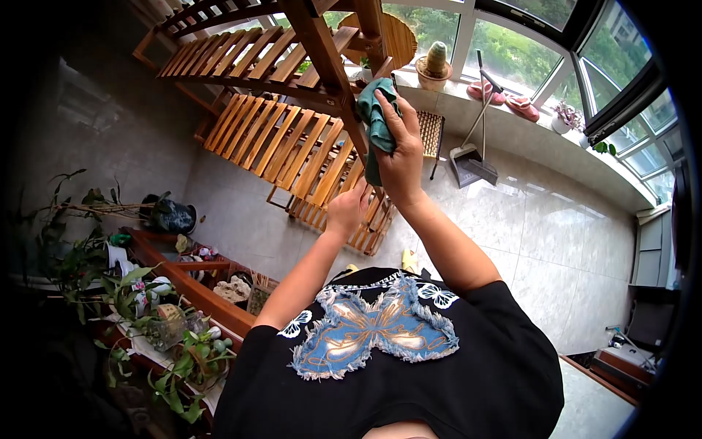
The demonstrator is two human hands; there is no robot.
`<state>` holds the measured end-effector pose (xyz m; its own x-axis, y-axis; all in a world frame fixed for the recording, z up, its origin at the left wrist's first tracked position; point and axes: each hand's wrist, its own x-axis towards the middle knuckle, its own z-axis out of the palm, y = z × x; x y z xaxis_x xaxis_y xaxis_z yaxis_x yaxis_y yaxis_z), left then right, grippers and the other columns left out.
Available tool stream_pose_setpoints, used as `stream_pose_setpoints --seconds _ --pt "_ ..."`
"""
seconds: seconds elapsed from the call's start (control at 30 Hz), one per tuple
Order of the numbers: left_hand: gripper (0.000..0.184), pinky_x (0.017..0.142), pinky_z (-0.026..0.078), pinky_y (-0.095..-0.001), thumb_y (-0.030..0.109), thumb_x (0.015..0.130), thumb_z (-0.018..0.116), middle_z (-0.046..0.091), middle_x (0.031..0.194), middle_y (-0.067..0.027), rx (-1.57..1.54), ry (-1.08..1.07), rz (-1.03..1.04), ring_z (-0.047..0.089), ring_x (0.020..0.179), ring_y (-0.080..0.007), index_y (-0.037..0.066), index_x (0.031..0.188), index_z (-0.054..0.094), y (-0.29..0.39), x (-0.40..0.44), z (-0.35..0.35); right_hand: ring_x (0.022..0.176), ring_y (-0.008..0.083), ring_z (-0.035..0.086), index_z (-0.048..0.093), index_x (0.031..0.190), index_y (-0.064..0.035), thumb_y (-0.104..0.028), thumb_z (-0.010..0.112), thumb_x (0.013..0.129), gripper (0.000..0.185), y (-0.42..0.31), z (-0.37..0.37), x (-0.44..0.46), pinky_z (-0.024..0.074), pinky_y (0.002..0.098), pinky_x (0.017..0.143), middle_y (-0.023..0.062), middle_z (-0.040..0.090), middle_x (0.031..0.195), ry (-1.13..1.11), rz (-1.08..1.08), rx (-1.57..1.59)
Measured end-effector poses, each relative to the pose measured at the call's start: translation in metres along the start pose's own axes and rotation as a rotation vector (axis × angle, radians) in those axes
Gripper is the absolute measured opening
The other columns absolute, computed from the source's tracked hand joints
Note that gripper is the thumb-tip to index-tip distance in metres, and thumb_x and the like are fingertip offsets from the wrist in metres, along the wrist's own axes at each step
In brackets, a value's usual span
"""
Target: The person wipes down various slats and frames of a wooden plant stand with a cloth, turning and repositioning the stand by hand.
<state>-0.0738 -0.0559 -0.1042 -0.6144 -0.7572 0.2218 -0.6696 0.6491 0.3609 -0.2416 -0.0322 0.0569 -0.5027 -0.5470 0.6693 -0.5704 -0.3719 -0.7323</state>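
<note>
My right hand (401, 154) is closed on a green cloth (376, 115) and presses it against the upright post of a slatted wooden rack (322, 62). The cloth is bunched under the fingers, and its lower end hangs down along the post. Lower and to the left, my left hand (346, 211) is closed at the lower part of the same post, its fingertips partly hidden. Curved slatted shelves (274, 139) extend to the left of both hands at several levels.
A potted cactus (434, 66), pink shoes (521, 107) and a small potted plant (567, 117) stand on the window ledge. A broom and dustpan (474, 164) lean below it. A woven stool (425, 134) is behind the rack. Plants (175, 344) crowd a wooden-framed planter (227, 313) at left.
</note>
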Motion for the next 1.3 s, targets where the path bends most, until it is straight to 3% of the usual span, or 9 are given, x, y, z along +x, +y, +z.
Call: stream_pose_setpoints --seconds 0.17,0.4,0.53,0.63,0.77,0.9,1.0,1.17,1.3 --pt "0.048 0.069 0.055 -0.0487 0.023 0.096 0.066 0.069 0.081 -0.0137 -0.035 0.013 0.012 0.068 0.077 -0.0356 0.017 0.143 0.056 0.0 0.001 0.0 0.117 0.0276 0.065 0.076 0.125 -0.0128 0.001 0.073 0.078 0.049 -0.009 -0.029 0.002 0.0494 0.0359 0.101 0.0107 0.066 0.122 -0.083 0.164 0.324" --pt "0.049 0.069 0.054 -0.0495 0.024 0.097 0.064 0.07 0.082 -0.014 -0.031 -0.02 -0.011 0.069 0.078 -0.0359 0.018 0.145 0.055 -0.001 0.003 0.002 0.111 0.0316 0.066 0.073 0.124 -0.0263 -0.006 0.075 0.08 0.049 0.02 -0.025 0.069 0.0543 0.0407 0.094 -0.0023 0.066 0.135 -0.1 -0.267 -0.318" --pt "0.048 0.069 0.054 -0.0492 0.025 0.097 0.064 0.07 0.082 -0.014 -0.027 -0.013 -0.019 0.069 0.078 -0.0356 0.019 0.144 0.056 0.005 0.003 0.001 0.106 0.0271 0.07 0.075 0.12 -0.0197 -0.007 0.073 0.083 0.04 0.009 -0.044 0.075 0.0555 0.0364 0.094 0.0003 0.071 0.128 -0.342 -0.183 -0.075" --pt "0.047 0.068 0.054 -0.0487 0.025 0.097 0.064 0.07 0.082 -0.0141 -0.036 -0.002 -0.015 0.069 0.077 -0.0352 0.019 0.142 0.057 -0.002 0.004 0.004 0.104 0.0148 0.068 0.073 0.122 -0.0052 0.004 0.067 0.084 0.04 0.009 -0.043 0.089 0.0542 0.029 0.092 0.0061 0.072 0.123 -0.329 0.123 0.519" --pt "0.046 0.067 0.054 -0.0486 0.024 0.097 0.065 0.069 0.081 -0.0139 -0.049 0.027 0.01 0.069 0.076 -0.0354 0.018 0.142 0.058 0.001 0.004 0.006 0.111 0.0274 0.069 0.073 0.127 -0.0216 0.002 0.071 0.083 0.05 0.018 -0.026 0.13 0.0558 0.0348 0.095 0.0039 0.07 0.131 -0.065 -0.513 -0.197" --pt "0.046 0.066 0.054 -0.0487 0.026 0.098 0.064 0.069 0.08 -0.0138 -0.044 0.014 0.018 0.068 0.073 -0.036 0.016 0.142 0.057 0.0 0.003 0.003 0.108 0.0269 0.07 0.075 0.116 -0.026 -0.006 0.078 0.075 0.046 0.021 -0.028 0.113 0.0567 0.0371 0.089 -0.0036 0.071 0.128 -0.237 -0.465 -0.474" --pt "0.046 0.066 0.054 -0.0486 0.027 0.098 0.063 0.069 0.079 -0.0138 -0.034 0.022 0.014 0.068 0.073 -0.0358 0.016 0.143 0.057 0.006 0.006 0.002 0.106 0.0245 0.07 0.077 0.111 -0.0252 -0.002 0.075 0.075 0.042 0.037 -0.055 0.104 0.056 0.0353 0.09 -0.0047 0.072 0.126 -0.18 -0.36 -0.197" --pt "0.046 0.066 0.054 -0.0484 0.027 0.098 0.064 0.068 0.077 -0.0134 -0.019 0.025 0.023 0.068 0.073 -0.035 0.017 0.142 0.057 -0.002 0.008 0.011 0.129 0.0295 0.061 0.068 0.135 -0.0141 0.003 0.062 0.086 0.053 0.07 -0.036 0.069 0.0477 0.0379 0.109 0.0131 0.066 0.138 0.033 -0.171 0.087" --pt "0.048 0.065 0.054 -0.0483 0.025 0.097 0.065 0.068 0.077 -0.0133 -0.024 0.04 0.041 0.068 0.072 -0.0348 0.018 0.144 0.056 -0.005 0.005 0.014 0.134 0.0369 0.056 0.055 0.149 -0.0139 -0.001 0.066 0.087 0.064 0.057 -0.002 -0.004 0.0459 0.0421 0.111 0.0149 0.06 0.145 -0.093 -0.099 0.012"
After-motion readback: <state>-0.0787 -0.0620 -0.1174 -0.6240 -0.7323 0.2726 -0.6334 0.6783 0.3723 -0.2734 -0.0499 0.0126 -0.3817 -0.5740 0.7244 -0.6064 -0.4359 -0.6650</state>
